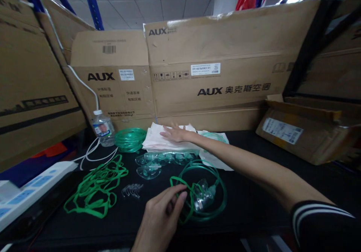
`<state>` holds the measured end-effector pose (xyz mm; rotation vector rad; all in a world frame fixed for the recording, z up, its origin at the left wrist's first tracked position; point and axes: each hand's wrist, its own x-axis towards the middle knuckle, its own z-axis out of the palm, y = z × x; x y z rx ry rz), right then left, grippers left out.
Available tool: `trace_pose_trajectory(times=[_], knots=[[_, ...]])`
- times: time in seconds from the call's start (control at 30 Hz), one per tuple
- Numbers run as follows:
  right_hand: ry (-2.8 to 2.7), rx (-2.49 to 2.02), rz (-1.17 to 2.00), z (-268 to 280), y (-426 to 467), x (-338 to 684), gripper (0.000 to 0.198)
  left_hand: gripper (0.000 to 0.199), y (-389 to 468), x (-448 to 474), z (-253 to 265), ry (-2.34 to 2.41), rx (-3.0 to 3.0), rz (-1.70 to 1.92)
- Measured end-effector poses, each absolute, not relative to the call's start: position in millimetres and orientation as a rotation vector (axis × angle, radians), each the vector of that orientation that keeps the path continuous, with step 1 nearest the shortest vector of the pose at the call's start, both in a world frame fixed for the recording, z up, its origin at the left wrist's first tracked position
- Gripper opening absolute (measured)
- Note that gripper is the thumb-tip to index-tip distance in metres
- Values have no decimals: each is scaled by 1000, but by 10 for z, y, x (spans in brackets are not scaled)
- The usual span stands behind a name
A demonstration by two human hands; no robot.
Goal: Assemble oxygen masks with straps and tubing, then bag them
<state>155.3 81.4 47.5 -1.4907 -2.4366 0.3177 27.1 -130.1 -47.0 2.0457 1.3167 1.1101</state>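
Note:
My left hand (162, 216) is in the near middle, thumb and forefinger closed on a green elastic strap (172, 179). That strap runs to a clear mask (205, 195), which lies within a loop of green tubing (225, 195). My right hand (177, 134) reaches far forward, fingers spread over a stack of white plastic bags (153, 139), slightly blurred. Beside the stack, a white bag (214, 158) has green tubing on it. In front of the stack lie a row of clear green masks (169, 157) and a single mask (149, 172).
Green straps (96, 188) lie tangled at left, near small clear curved pieces (132, 190). Behind are a green tubing coil (130, 140) and a plastic bottle (103, 129). A power strip (36, 188) lies left. Cardboard (208, 105) walls the back; an open box (299, 131) stands right.

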Motion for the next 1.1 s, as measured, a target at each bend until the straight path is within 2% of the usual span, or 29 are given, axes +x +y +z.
trace_pose_trajectory(times=[0.07,0.2,0.3,0.43,0.63,0.77,0.9,1.0,1.1], knots=[[-2412,-1354,265,660,655,1701,51,26,-1319,270,-449,1328,2090,1153],[-2406,-1074,211,814,-1,2148,35,18,-1383,266,-425,1270,2222,1298],[-2396,-935,177,624,-606,2551,24,16,-1415,298,-371,1193,2366,1315],[-2426,-966,207,116,-1100,2971,20,28,-1365,449,-216,1162,2583,1071],[-2414,-964,161,-383,-1114,3133,29,43,-1257,752,-102,1178,2765,655],[-2417,-939,113,-414,-1014,3112,24,43,-1206,840,-87,1192,2798,542],[-2437,-926,79,-319,-1001,3081,19,38,-1149,815,-29,1176,2815,628],[-2423,-904,-51,-248,-1032,3056,20,39,-1113,761,29,1159,2808,754],[-2397,-876,-200,-224,-1038,3021,25,34,-1056,721,73,1096,2863,721]])
